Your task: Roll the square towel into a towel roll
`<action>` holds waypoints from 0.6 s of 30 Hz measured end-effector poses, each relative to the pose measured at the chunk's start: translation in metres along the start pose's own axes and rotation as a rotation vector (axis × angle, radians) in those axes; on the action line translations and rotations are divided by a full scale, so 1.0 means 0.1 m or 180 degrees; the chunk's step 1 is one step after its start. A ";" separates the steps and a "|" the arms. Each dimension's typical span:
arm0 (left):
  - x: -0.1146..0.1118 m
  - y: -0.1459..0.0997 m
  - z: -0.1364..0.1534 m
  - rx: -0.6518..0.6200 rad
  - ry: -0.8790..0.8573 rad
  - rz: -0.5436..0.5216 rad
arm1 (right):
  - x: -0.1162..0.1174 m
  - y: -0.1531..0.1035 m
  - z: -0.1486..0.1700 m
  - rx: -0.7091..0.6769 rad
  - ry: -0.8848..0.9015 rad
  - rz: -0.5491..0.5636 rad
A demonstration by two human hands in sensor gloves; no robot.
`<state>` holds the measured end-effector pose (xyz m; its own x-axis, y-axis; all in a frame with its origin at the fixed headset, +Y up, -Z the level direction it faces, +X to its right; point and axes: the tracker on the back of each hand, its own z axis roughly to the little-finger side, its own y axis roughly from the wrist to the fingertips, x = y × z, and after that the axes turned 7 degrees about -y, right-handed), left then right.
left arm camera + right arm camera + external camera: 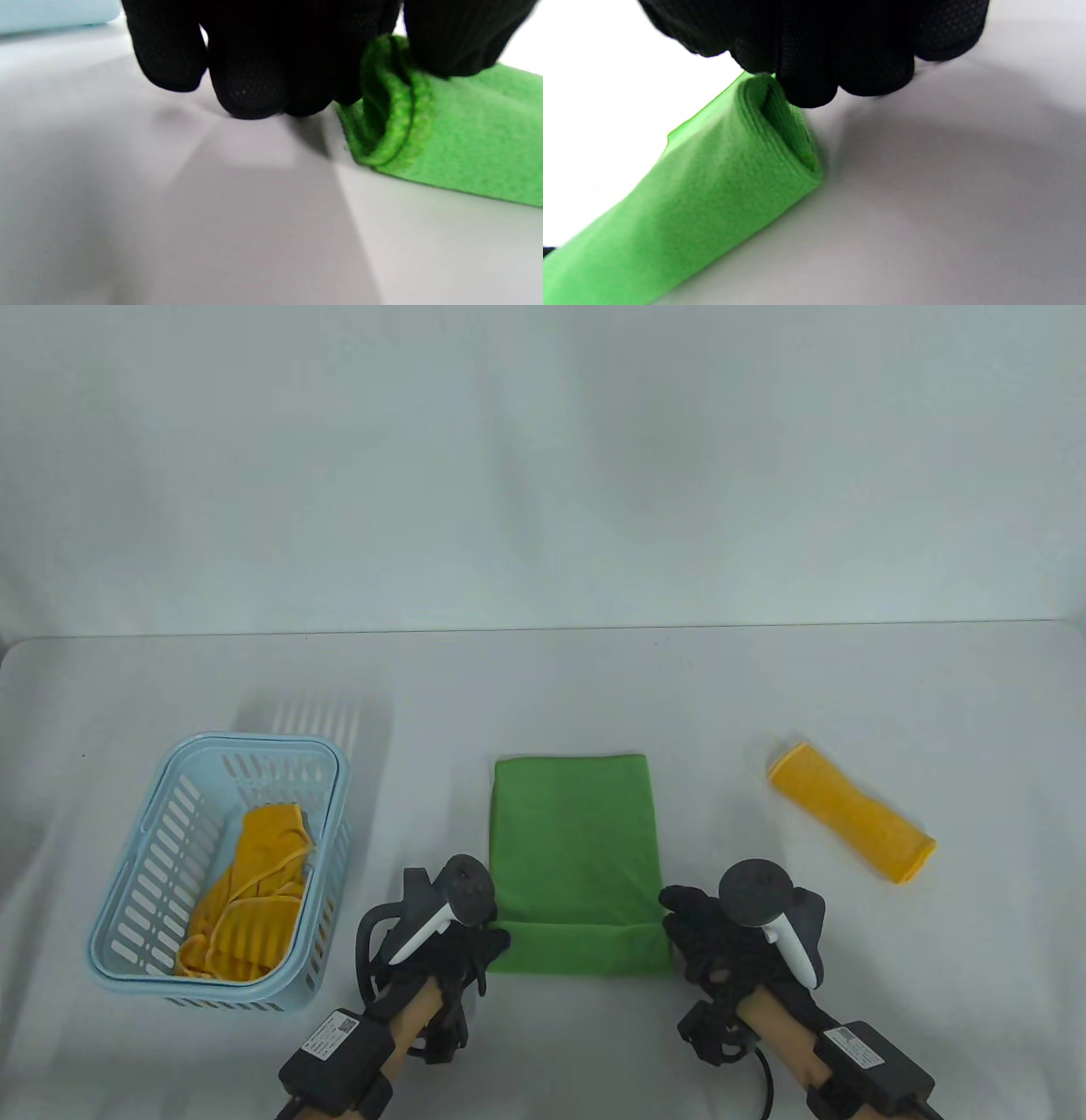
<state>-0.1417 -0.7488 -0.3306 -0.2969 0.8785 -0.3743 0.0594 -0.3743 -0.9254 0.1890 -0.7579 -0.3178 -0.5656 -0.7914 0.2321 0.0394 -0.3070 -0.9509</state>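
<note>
A green towel (575, 840) lies folded into a long strip on the white table, its near end turned over into a first low roll (584, 952). My left hand (485, 943) pinches the roll's left end (392, 106), thumb on top. My right hand (679, 918) grips the roll's right end (780, 135), fingers curled over the open fold. Both hands wear black gloves with trackers on their backs.
A light blue slotted basket (136, 899) at the left holds crumpled yellow cloth (250, 891). A rolled yellow towel (851, 812) lies at an angle to the right. The table's far edge (543, 630) meets a white backdrop.
</note>
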 end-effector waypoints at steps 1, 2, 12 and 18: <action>0.01 0.00 0.02 0.0011 0.0009 -0.0027 | -0.02 -0.01 0.00 -0.0010 0.0023 0.0033; 0.02 -0.01 0.02 0.0016 0.0004 -0.0052 | -0.04 -0.02 -0.01 -0.0028 0.0012 0.0070; 0.18 -0.32 -0.26 -0.0610 0.0447 -0.0588 | -0.10 -0.34 -0.40 -0.0795 -0.0565 0.0368; -0.08 -0.37 -0.50 -0.1175 0.1038 -0.0198 | 0.15 -0.37 -0.52 -0.1034 -0.1346 0.0009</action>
<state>-0.0935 -0.7273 -0.2963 -0.0005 0.9651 -0.2620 0.4022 -0.2396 -0.8836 0.1360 -0.7312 -0.2895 -0.1816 -0.9566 0.2279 -0.2546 -0.1781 -0.9505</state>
